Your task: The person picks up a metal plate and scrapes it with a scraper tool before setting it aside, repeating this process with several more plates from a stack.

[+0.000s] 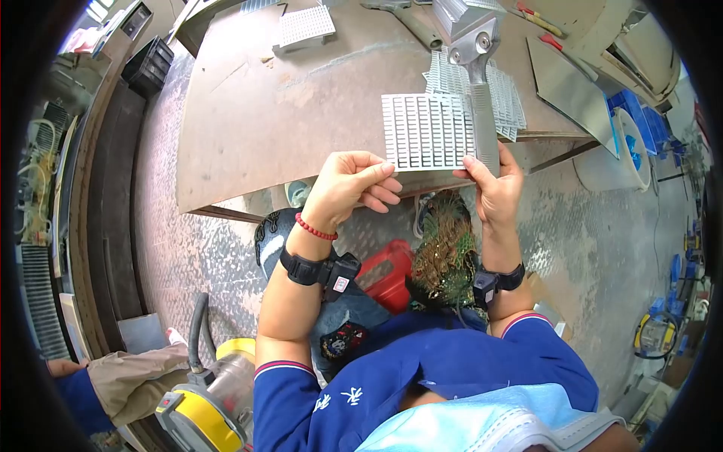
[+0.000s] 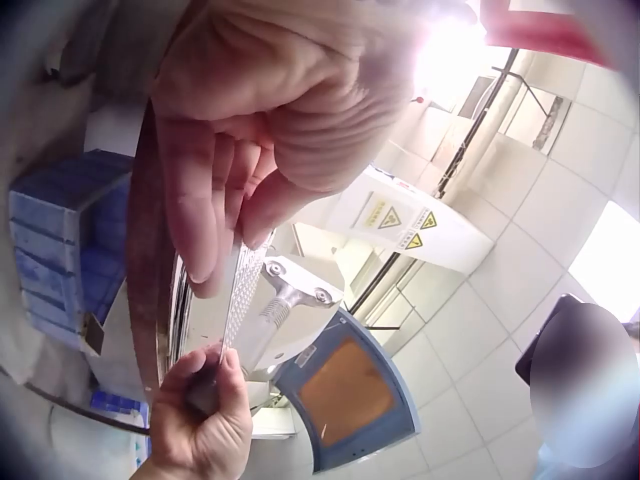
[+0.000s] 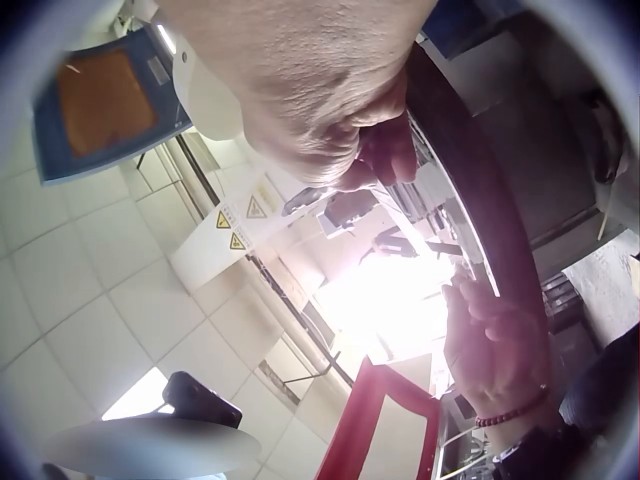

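Note:
In the head view a white slotted grid panel [image 1: 428, 132] is held between both hands near the table's front edge. The left hand [image 1: 354, 184] pinches its lower left corner between thumb and index finger, the other fingers loosely bent. At the lower right corner the right hand [image 1: 493, 184] pinches it, thumb on top. A grey metal handle [image 1: 484, 124] stands along the panel's right side, close to the right hand. More grid panels [image 1: 508, 98] lie behind. The left wrist view shows the panel [image 2: 240, 290] edge-on between the hands.
Another grid piece [image 1: 305, 29] lies at the back of the brown table [image 1: 248, 105]. A metal sheet [image 1: 572, 87] and red-handled tools [image 1: 538, 19] are at the right. A red stool [image 1: 388, 275] is below, a yellow vacuum [image 1: 203, 414] lower left, beside another person's leg [image 1: 139, 380].

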`<state>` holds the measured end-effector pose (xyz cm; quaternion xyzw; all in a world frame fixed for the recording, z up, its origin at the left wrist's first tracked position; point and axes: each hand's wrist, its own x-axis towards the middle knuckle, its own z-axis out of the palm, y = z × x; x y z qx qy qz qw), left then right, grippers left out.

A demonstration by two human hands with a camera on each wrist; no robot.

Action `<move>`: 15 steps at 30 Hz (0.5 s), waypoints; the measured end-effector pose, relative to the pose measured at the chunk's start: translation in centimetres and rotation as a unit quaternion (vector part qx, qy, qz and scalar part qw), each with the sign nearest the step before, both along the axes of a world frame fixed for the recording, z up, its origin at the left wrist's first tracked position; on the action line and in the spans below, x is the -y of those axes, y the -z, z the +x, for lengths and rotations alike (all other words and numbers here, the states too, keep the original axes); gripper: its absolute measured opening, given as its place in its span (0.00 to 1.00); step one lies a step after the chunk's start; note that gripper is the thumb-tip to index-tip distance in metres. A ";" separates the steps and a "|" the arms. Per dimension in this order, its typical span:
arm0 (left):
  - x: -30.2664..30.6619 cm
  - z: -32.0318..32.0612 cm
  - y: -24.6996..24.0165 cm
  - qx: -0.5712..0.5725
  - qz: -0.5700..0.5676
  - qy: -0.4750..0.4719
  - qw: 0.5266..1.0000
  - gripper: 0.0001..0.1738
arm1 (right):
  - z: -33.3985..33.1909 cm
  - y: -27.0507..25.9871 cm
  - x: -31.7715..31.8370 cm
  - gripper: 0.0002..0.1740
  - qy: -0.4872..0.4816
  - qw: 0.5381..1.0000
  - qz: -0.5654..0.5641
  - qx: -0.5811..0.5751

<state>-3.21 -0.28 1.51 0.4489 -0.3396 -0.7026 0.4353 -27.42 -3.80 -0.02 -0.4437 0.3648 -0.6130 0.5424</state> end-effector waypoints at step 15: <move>0.1 -0.4 0.4 0.028 -0.037 0.006 0.999 0.11 | -7.2 -1.6 9.5 0.19 0.122 0.987 -0.077 -0.071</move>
